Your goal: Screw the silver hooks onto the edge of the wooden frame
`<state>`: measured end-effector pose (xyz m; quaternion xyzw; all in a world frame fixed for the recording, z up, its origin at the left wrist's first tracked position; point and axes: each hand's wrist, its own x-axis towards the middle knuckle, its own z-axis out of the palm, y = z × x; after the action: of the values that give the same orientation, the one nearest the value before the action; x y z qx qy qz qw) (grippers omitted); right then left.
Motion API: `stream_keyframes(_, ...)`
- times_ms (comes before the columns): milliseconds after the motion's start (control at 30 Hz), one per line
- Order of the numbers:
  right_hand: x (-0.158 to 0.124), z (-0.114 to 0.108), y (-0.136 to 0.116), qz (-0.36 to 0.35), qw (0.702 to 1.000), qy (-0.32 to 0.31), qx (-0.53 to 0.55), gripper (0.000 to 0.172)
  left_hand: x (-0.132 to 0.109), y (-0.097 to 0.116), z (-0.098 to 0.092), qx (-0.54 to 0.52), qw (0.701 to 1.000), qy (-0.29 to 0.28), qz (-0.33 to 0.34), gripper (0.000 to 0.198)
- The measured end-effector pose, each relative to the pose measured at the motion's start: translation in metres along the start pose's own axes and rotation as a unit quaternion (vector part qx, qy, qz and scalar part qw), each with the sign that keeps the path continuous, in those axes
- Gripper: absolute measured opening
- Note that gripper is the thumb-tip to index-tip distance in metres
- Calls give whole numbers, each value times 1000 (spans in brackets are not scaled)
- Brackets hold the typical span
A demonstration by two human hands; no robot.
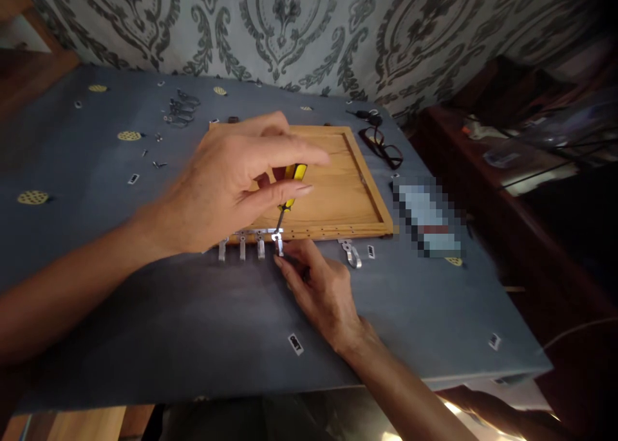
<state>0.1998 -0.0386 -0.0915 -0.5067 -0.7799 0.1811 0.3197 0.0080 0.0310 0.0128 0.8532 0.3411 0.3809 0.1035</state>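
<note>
A yellow-and-black screwdriver leans in my left hand, its handle between the fingers, with index finger and thumb stretched forward. Its tip meets a metal hook at the near edge of a wooden framed board. Low at that same edge, my right hand pinches the hook between thumb and fingers. Several similar hooks line the edge to the left. One loose hook lies right of my right hand, beside the board. My left hand covers the board's left part.
More hooks and small screws lie on the blue-grey patterned tablecloth at the back left. Eyeglasses, keys and a pixelated phone-like object are to the right. A patterned wall stands behind.
</note>
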Motion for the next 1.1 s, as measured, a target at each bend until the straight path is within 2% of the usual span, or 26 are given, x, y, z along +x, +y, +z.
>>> stream_keyframes(133,0,0,0,3,1000,-3,5,8,0,1,-2,15,1000,-11,13,24)
stream_keyframes(267,0,-1,-1,-3,1000,-1,8,8,0,1,-3,-19,1000,-19,-14,27)
stream_keyframes(500,0,-1,-1,2,1000,-4,3,6,-1,3,3,-5,1000,12,-17,16)
stream_keyframes(700,-1,-1,0,7,1000,-11,3,7,0,2,-1,2,1000,-3,1,22)
stream_keyframes(933,0,-1,-1,3,1000,-1,9,8,-1,3,0,5,1000,24,0,20)
stream_keyframes(1100,-1,0,0,7,1000,-4,17,7,-1,3,-4,3,1000,1,-5,22)
